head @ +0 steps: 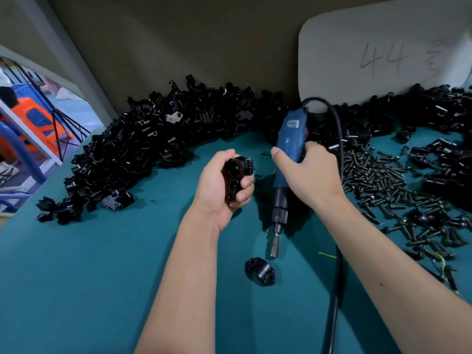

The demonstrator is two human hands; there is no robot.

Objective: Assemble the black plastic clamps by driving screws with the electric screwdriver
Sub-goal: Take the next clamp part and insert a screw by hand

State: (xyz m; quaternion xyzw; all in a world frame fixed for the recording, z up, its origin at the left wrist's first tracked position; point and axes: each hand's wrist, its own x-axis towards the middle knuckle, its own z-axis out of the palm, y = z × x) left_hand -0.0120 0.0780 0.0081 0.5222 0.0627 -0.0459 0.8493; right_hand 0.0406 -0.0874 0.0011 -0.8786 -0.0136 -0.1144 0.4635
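My left hand (219,190) grips a black plastic clamp (236,172) above the teal table, its round bore facing up toward the camera. My right hand (309,175) holds the blue electric screwdriver (290,139) upright, its bit (274,247) pointing down just above the table. A loose black clamp half (260,271) with two screw holes lies on the table right under the bit. The screwdriver's black cord (337,290) runs down along my right forearm.
A big heap of black clamp parts (143,149) curves along the back and left. Several loose black screws (383,180) spread to the right, with more clamp parts (444,169) beyond. A grey board marked "44" (383,60) leans on the back wall. Table edge at left.
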